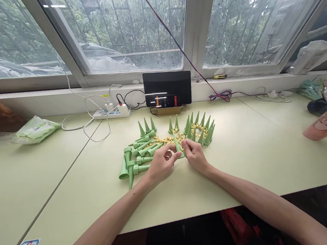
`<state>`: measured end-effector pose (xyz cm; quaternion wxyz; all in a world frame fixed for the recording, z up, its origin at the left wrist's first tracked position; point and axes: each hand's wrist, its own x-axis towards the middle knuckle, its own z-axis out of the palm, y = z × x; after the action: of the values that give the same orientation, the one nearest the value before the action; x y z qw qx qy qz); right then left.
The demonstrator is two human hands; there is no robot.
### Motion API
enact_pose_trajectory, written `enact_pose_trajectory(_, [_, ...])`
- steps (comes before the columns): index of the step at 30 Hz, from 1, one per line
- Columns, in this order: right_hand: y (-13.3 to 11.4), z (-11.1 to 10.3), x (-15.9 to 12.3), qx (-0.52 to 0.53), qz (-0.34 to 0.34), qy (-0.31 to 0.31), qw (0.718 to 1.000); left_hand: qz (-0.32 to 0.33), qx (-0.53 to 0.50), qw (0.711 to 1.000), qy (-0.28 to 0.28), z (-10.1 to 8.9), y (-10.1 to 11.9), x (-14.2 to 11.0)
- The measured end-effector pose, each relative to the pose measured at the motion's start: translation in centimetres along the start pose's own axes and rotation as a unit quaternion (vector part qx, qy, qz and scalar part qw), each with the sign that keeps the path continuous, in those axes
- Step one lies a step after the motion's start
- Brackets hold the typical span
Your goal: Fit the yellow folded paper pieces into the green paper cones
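Observation:
My left hand (163, 163) pinches a green plastic watering spike (177, 144) by its wide end, its tip pointing up and away from me. Close against the spike's right side is my right hand (195, 154), its fingers curled together; whatever lies inside them is hidden. Behind both hands, small yellow plastic pieces (165, 140) are scattered in a loose pile. More green spikes (143, 149) lie on their sides to the left. Several others (208, 134) stand upright on the right in a curve around more yellow pieces (198, 128).
A phone (167, 100) leans against a black tablet (167, 82) at the back. Cables run from a power strip (112, 112) at the left rear. A wipes packet (38, 129) lies far left, and a pink drink cup (324, 123) is at the right.

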<state>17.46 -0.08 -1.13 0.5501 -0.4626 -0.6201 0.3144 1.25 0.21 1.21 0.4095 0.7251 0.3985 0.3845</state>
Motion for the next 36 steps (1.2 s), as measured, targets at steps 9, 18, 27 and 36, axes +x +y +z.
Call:
enact_pose_trajectory(9, [0.1, -0.1, 0.0, 0.017, 0.03, -0.011, 0.999, 0.163, 0.139, 0.977, 0.006, -0.3, -1.0, 0.0])
enact_pose_trajectory(18, [0.0, -0.1, 0.1, 0.034, 0.058, -0.025, 0.997, 0.302, 0.261, 0.917, 0.013, -0.7, -1.5, 0.1])
enact_pose_trajectory(27, [-0.5, -0.3, 0.1, -0.004, 0.023, 0.031, 0.999, 0.121, 0.149, 0.973, 0.125, -0.1, -1.2, 0.2])
enact_pose_trajectory(36, [-0.4, 0.0, -0.2, -0.031, -0.032, 0.021, 0.999, 0.018, 0.098, 0.995, 0.015, 0.3, -0.1, 0.0])
